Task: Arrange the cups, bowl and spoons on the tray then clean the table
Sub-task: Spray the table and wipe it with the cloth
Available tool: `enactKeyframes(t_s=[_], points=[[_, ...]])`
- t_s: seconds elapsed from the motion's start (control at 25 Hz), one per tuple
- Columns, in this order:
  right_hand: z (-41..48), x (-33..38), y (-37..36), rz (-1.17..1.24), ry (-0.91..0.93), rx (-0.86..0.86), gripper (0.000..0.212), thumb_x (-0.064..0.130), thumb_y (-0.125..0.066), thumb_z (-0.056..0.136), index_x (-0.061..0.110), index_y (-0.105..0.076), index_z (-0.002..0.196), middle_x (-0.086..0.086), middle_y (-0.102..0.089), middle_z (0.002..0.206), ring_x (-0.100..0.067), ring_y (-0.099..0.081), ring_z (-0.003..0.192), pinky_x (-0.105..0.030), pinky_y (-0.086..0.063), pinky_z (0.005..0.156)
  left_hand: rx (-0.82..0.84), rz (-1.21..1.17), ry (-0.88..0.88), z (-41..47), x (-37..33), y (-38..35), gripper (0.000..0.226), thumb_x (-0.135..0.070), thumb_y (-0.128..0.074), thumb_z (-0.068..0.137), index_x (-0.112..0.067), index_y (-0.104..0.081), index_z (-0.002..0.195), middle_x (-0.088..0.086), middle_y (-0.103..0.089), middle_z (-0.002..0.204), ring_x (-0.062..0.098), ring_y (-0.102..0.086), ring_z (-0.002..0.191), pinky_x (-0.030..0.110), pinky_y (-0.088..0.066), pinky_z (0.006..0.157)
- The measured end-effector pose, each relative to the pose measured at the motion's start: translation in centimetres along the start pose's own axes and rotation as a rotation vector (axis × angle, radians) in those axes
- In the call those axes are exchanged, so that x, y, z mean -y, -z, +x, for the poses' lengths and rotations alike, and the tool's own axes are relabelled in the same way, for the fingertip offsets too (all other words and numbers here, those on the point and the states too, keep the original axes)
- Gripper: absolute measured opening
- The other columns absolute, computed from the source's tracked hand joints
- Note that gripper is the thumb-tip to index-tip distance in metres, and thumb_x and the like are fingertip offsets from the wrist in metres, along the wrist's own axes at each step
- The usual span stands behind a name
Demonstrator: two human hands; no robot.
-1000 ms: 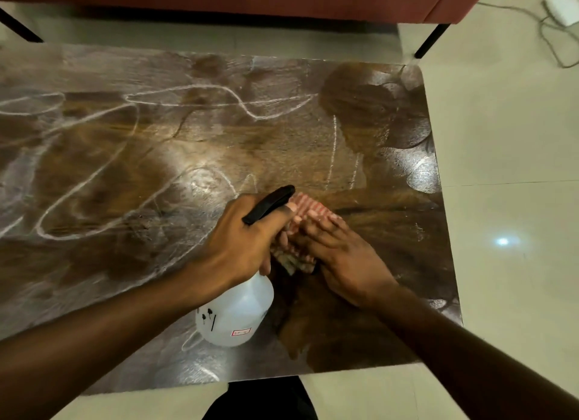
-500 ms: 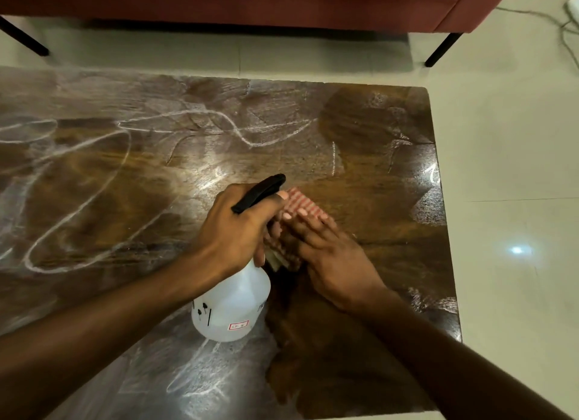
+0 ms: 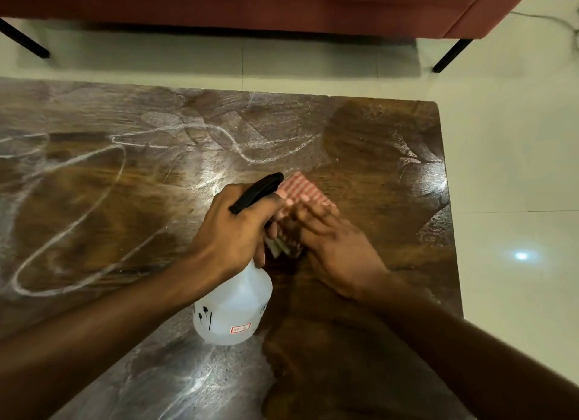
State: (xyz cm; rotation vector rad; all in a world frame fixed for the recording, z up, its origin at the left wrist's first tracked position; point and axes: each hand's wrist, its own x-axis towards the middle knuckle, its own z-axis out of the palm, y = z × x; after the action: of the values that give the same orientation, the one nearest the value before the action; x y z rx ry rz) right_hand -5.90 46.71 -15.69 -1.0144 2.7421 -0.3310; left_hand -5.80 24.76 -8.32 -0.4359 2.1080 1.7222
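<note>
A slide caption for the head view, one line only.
Left hand grips spray bottle; right hand presses checked cloth flat on streaked table.

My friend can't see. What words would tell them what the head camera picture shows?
A person's right hand presses a red-checked cloth flat on a brown wooden table, while the left hand grips a white spray bottle by its black top. Whitish streaks mark the table's left part, and a red sofa stands beyond it.
</note>
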Motion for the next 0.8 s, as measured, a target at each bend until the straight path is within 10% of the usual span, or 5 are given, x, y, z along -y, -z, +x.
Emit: enactKeyframes(t_s=[0.08, 0.36, 0.64, 0.8], points=[[1.1, -3.5, 1.5, -0.105, 0.137, 0.025, 0.067, 0.024, -0.069, 0.093, 0.025, -0.050, 0.157, -0.004, -0.048, 0.165, -0.028, -0.045, 0.153, -0.046, -0.043, 0.119, 0.000, -0.007, 0.004, 0.1, -0.2, 0.5, 0.049, -0.038, -0.061, 0.098, 0.009, -0.071, 0.094, 0.018, -0.069, 0.064, 0.033, -0.055, 0.031, 0.063, -0.058, 0.055], [9.5, -8.9, 4.9, 0.124, -0.797, -0.175, 0.062, 0.017, -0.046, 0.103, 0.022, -0.038, 0.164, -0.005, -0.033, 0.174, -0.034, -0.027, 0.160, -0.052, -0.034, 0.127, -0.028, -0.035, -0.006, 0.5, -0.9, 2.0, 0.040, -0.033, -0.064, 0.108, 0.003, -0.075, 0.093, 0.020, -0.077, 0.082, 0.034, -0.056, 0.035, 0.063, -0.058, 0.051], [7.9, -4.0, 1.7, -0.116, 0.255, 0.186, 0.065, 0.035, -0.039, 0.102, 0.033, -0.025, 0.166, 0.001, -0.027, 0.175, -0.025, -0.023, 0.163, -0.047, -0.019, 0.130, -0.086, -0.066, -0.001, 1.7, -1.6, 3.3, 0.049, -0.033, -0.063, 0.102, 0.013, -0.068, 0.087, 0.033, -0.065, 0.070, 0.035, -0.053, 0.035, 0.048, -0.055, 0.049], [11.3, -10.3, 4.9, -0.017, -0.480, -0.037, 0.066, 0.019, -0.045, 0.103, 0.023, -0.031, 0.167, -0.008, -0.026, 0.176, -0.033, -0.022, 0.163, -0.056, -0.034, 0.126, -0.097, -0.055, 0.006, 1.2, -1.1, 4.8, 0.035, -0.026, -0.063, 0.110, 0.001, -0.076, 0.092, 0.023, -0.077, 0.083, 0.030, -0.057, 0.042, 0.052, -0.057, 0.049]])
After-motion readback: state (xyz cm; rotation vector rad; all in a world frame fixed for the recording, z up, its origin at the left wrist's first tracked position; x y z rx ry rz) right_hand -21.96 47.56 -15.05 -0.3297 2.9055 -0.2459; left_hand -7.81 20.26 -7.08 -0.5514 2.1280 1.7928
